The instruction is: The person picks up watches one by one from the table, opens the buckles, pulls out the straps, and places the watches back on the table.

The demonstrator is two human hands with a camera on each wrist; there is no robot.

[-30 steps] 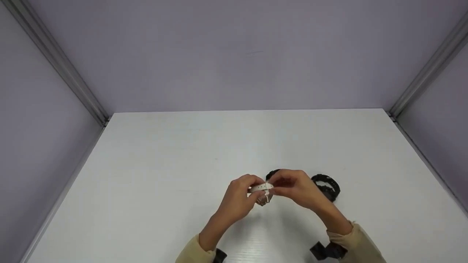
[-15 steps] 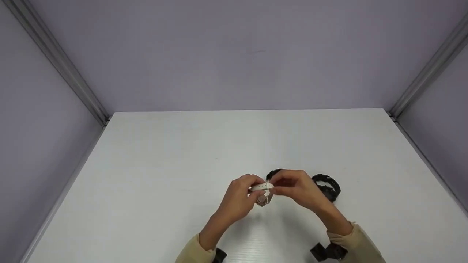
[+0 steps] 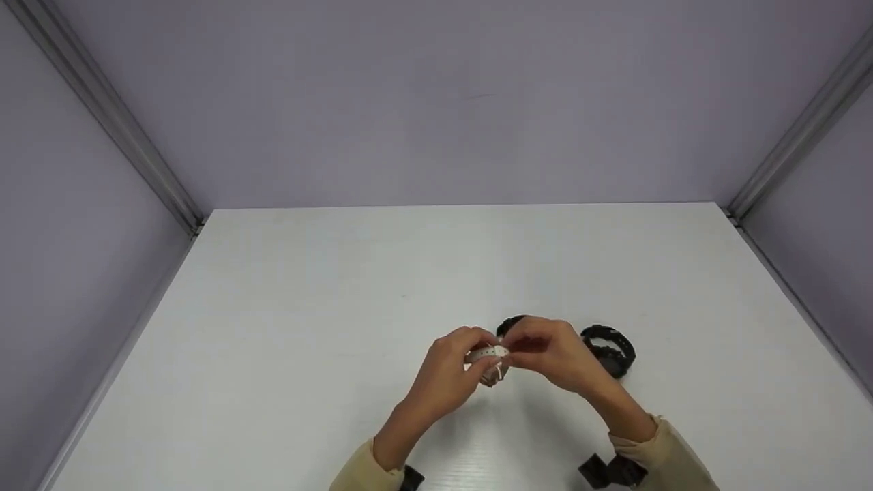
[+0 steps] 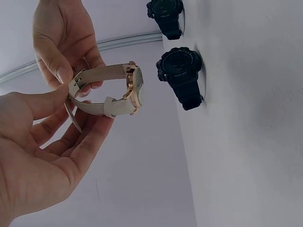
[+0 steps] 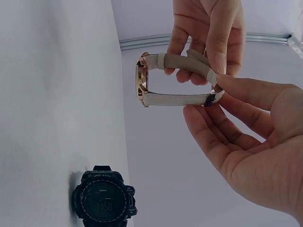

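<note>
Both hands are raised just above the table (image 3: 286,286), near its front edge. Left hand (image 3: 447,368) and right hand (image 3: 552,354) each pinch the strap of a beige watch (image 4: 120,92) between thumb and fingertips, meeting at the buckle (image 5: 214,97); the gold case faces the tabletop. The strap forms a closed loop, its tail tip sticking out past the keeper. Judged step: fastening or undoing the buckle. The next move likely calls for a fine thumb push on the strap end while the other hand steadies the buckle. Two black watches (image 4: 182,75) (image 4: 165,16) lie on the table just behind the hands
</note>
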